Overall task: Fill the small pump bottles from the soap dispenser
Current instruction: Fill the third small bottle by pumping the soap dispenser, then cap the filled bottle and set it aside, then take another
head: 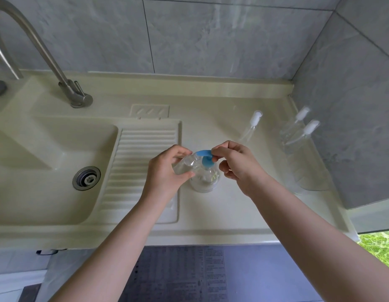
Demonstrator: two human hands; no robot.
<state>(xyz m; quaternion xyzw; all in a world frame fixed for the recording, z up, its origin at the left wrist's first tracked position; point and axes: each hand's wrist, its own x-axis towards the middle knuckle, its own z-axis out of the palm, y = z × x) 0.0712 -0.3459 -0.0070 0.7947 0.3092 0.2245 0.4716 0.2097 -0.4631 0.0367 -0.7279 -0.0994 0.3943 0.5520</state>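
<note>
A clear soap dispenser (pixel 205 179) with a blue pump head (pixel 204 159) stands on the cream counter. My left hand (pixel 167 168) grips a small clear bottle (pixel 184 165), tilted, with its mouth under the blue spout. My right hand (pixel 237 164) pinches the back of the pump head with its fingertips. A white pump top with its tube (pixel 253 123) lies on the counter behind my right hand. Two more small pump bottles (pixel 298 131) stand by the right wall.
A sink basin (pixel 36 171) with a metal drain (pixel 86 178) and a ribbed washboard (pixel 143 166) lies to the left. A steel tap (pixel 58 68) rises at the back left. A tiled wall (pixel 352 127) bounds the counter on the right.
</note>
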